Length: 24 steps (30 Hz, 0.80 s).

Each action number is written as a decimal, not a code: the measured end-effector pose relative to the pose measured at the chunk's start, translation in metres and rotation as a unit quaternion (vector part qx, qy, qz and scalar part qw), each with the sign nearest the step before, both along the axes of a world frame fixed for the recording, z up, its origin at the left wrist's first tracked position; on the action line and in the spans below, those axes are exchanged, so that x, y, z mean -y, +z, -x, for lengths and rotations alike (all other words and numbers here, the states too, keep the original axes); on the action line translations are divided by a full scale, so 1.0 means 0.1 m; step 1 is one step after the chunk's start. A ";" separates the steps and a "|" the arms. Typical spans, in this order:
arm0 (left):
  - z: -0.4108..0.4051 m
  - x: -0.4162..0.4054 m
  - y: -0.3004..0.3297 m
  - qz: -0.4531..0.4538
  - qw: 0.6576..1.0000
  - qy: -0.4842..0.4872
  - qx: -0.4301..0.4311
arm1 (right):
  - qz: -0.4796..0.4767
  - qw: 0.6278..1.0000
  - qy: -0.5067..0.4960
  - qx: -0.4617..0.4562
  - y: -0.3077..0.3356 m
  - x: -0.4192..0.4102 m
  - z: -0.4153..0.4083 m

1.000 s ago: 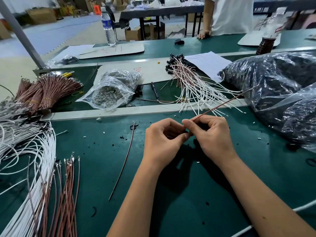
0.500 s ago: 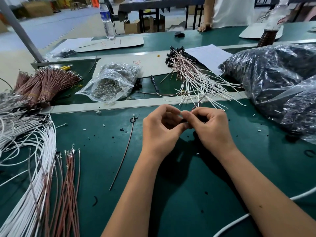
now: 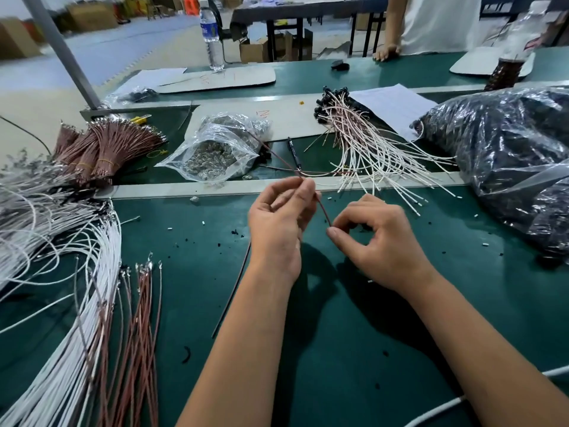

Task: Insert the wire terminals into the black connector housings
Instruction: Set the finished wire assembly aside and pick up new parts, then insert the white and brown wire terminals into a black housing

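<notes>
Your counter (image 3: 354,349) is dark green, edged by a pale grey strip (image 3: 172,190). You have white wires (image 3: 61,349) and reddish-brown wires (image 3: 138,334) at your left, a clear bag (image 3: 212,155) of silvery parts ahead, and glossy black bags (image 3: 508,155) on your right.

Even indoor light – soft shadows under both forearms, bag glare, blurred and bowed edges.
</notes>
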<state>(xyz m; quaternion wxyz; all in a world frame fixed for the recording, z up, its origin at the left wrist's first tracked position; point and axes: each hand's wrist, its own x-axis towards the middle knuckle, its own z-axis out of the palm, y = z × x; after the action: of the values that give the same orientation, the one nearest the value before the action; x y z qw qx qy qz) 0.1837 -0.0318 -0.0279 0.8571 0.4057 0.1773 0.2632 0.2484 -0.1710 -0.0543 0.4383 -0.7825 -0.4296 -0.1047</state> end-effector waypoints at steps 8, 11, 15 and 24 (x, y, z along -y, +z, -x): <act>0.40 -0.65 0.33 0.025 0.989 0.145 0.027 | 0.182 0.968 0.171 -0.004 0.23 -0.33 0.22; 0.63 -1.04 0.41 0.035 0.974 0.225 -0.011 | 0.222 0.953 0.200 -0.058 0.25 -0.66 0.37; 1.00 -1.48 0.36 -0.003 0.937 0.333 -0.106 | 0.128 0.960 0.155 -0.196 0.29 -1.46 0.62; 1.51 -1.93 0.06 -0.098 0.874 0.406 -0.246 | 0.293 0.931 0.077 -0.202 0.35 -3.16 1.09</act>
<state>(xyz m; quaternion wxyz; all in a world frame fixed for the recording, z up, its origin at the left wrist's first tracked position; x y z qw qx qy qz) 0.0329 0.1608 -0.0214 0.5592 0.4315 0.5048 0.4962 0.1395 0.1447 -0.0194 0.2733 -0.8452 -0.4031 0.2203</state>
